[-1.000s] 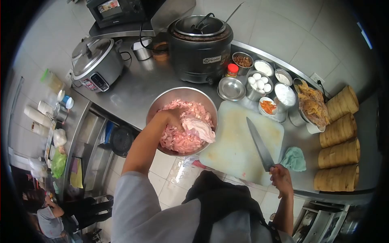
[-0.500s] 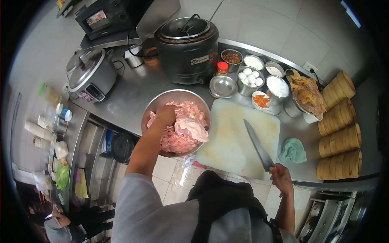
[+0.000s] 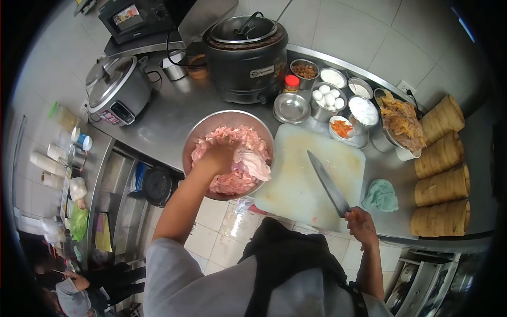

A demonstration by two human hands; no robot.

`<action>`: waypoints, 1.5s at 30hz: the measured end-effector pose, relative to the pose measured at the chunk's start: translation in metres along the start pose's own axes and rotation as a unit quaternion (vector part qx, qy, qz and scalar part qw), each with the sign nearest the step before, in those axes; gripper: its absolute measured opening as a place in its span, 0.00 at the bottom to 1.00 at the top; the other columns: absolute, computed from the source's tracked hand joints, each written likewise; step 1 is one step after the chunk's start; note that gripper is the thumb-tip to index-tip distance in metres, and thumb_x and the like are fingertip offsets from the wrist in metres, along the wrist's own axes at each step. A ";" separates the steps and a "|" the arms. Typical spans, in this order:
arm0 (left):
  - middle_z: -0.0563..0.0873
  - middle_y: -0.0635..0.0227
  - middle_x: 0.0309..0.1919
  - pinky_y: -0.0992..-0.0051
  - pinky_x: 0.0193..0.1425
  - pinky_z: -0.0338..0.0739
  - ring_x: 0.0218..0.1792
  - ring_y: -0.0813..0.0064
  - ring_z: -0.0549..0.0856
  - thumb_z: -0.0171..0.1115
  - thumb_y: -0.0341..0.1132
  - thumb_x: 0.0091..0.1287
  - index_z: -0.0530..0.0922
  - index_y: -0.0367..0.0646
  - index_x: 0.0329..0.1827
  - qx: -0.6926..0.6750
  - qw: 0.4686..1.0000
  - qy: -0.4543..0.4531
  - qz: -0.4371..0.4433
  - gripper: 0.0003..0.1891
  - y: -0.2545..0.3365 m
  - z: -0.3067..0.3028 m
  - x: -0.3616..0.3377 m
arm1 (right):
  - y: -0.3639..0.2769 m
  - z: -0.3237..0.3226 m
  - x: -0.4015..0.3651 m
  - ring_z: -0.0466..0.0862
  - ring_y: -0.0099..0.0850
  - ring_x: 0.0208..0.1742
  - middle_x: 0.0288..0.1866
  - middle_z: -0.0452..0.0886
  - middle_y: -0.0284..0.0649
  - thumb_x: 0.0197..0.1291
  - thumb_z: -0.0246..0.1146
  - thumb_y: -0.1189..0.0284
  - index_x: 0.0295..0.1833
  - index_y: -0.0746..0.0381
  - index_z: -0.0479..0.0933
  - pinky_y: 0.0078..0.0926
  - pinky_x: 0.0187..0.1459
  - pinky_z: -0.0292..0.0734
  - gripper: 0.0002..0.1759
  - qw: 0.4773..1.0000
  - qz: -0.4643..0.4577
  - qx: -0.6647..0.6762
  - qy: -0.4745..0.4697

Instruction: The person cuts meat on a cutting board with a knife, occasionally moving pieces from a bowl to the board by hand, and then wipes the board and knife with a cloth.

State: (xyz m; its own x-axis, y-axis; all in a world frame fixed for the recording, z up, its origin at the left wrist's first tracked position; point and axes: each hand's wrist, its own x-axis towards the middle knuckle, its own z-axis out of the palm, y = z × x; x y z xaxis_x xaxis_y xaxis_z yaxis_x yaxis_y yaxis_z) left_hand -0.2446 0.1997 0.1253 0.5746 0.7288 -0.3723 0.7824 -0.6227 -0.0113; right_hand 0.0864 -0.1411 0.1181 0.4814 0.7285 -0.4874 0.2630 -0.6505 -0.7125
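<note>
A wide steel bowl (image 3: pixel 253 122) holds a heap of pink raw meat pieces (image 3: pixel 231 183), with a larger pale piece of raw meat (image 3: pixel 254 164) on top at the right. My left hand (image 3: pixel 219 158) reaches into the bowl, down on the meat beside that larger piece; its fingers are blurred and partly hidden. At the cutting board's near right edge, my right hand (image 3: pixel 360 224) is wrapped round the handle of a long kitchen knife (image 3: pixel 326 181). The blade lies over the white cutting board (image 3: pixel 288 185), its tip pointing away and to the left.
Behind the board stand a tin of eggs (image 3: pixel 328 99), a dish of orange strips (image 3: pixel 341 128) and a red-lidded jar (image 3: pixel 291 83). A green cloth (image 3: pixel 381 195) and bamboo steamers (image 3: pixel 441 187) are at the right. A black soup kettle (image 3: pixel 245 68) and rice cooker (image 3: pixel 119 92) stand behind the bowl.
My left hand has shifted toward the larger piece of meat and sits nearer the middle of the bowl. The knife has moved slightly left and away over the board, still in my right hand.
</note>
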 end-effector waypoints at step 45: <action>0.86 0.67 0.23 0.74 0.21 0.70 0.17 0.78 0.79 0.69 0.32 0.63 0.86 0.36 0.34 -0.616 0.674 0.347 -0.212 0.07 0.021 -0.015 -0.032 | 0.140 -0.071 0.027 0.84 0.55 0.40 0.36 0.83 0.54 0.68 0.63 0.58 0.44 0.65 0.78 0.44 0.42 0.76 0.19 0.983 -0.153 -0.089 -0.040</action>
State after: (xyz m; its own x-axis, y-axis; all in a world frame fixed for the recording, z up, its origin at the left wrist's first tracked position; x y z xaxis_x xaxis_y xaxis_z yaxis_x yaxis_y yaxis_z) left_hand -0.2424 0.1674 0.1513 -0.1243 0.9911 -0.0485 0.2702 0.0808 0.9594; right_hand 0.1958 -0.2280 0.0408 0.2904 0.9063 -0.3070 0.5314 -0.4195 -0.7360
